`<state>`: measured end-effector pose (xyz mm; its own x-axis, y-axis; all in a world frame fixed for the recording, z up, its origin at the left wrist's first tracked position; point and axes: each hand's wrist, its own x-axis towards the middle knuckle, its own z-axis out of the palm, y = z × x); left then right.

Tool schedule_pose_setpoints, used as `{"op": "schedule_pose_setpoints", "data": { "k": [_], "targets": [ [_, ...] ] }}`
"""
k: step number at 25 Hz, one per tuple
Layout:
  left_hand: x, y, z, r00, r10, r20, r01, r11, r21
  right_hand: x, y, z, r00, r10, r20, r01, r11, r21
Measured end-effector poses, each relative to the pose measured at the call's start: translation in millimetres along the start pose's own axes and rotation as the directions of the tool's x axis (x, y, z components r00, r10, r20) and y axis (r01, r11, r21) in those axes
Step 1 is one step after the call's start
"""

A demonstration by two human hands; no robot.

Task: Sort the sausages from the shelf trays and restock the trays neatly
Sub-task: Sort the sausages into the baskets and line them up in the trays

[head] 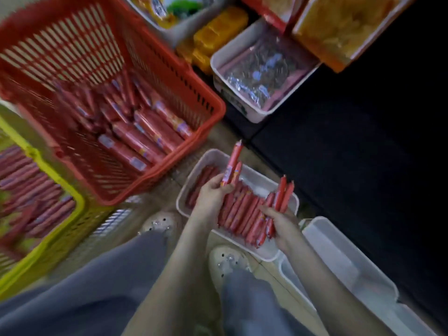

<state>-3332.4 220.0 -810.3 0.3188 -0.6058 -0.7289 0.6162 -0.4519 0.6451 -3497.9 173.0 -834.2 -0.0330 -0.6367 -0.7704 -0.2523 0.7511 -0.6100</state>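
Observation:
A white tray lies on the floor in front of my feet, with a row of thin red sausages packed side by side in it. My left hand grips two thin red sausages and holds them upright over the tray's left part. My right hand grips a small bunch of the same sausages over the tray's right end. A red basket at the upper left holds thicker red sausages.
A yellow-green basket with more sausages stands at the left. An empty white tray lies at the lower right. Shelf trays with foil packs and yellow packets sit at the top. A dark shelf base fills the right side.

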Motion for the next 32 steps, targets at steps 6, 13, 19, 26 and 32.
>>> {"op": "schedule_pose_setpoints", "data": {
  "k": [6, 13, 19, 26, 32],
  "targets": [
    [53.0, -63.9, -11.4, 0.985, -0.019, -0.173, 0.034, 0.996, 0.087, 79.8, 67.6, 29.2, 0.991, -0.105, -0.078, 0.082, 0.965, -0.249],
    [60.5, -108.5, -7.0, 0.970, -0.091, -0.224, 0.156, 0.944, 0.291, 66.3, 84.6, 23.7, 0.979, -0.197, -0.046, 0.149, 0.856, -0.495],
    [55.8, -103.0, 10.4, 0.995, -0.029, -0.095, 0.078, 0.814, 0.575, 52.1, 82.7, 11.7, 1.000, -0.012, 0.015, 0.019, 0.624, -0.781],
    [59.3, -123.4, 20.3, 0.993, -0.097, -0.059, 0.114, 0.865, 0.489, 51.7, 78.4, 2.8, 0.991, -0.050, 0.124, 0.127, 0.627, -0.768],
    [52.3, -118.0, 17.1, 0.988, -0.057, 0.142, -0.030, 0.839, 0.543, 43.4, 72.7, 16.3, 0.970, -0.200, 0.138, 0.234, 0.919, -0.316]
  ]
}}
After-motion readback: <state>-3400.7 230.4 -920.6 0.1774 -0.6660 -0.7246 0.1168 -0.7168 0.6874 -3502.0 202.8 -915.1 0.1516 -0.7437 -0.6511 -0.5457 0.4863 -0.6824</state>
